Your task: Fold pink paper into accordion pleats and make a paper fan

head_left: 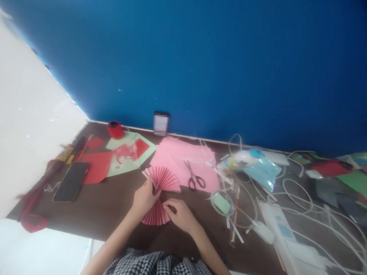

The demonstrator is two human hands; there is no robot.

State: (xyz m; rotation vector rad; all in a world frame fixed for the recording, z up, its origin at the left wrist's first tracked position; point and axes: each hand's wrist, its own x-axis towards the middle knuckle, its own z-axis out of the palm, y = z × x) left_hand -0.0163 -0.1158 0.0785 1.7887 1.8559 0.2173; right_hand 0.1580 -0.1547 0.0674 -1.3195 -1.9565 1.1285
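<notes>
A pink pleated paper fan (164, 179) lies spread on the dark brown table (109, 206), its upper half fanned toward the wall and its lower half toward me. My left hand (145, 198) is closed on the fan's left side, fingers pinching the folds near the middle. My right hand (180, 214) is closed on the fan's centre from the right, fingertips pressed on the pleats. Black-handled scissors (194, 177) lie just right of the fan on flat pink paper sheets (183, 156).
A dark phone (71, 181) lies at the left beside red paper (97, 166), a light green sheet (130, 152) and a red tape roll (115, 129). A white power strip (279, 225), tangled white cables (301, 198) and a white glue gun (243, 157) crowd the right. A blue wall stands behind.
</notes>
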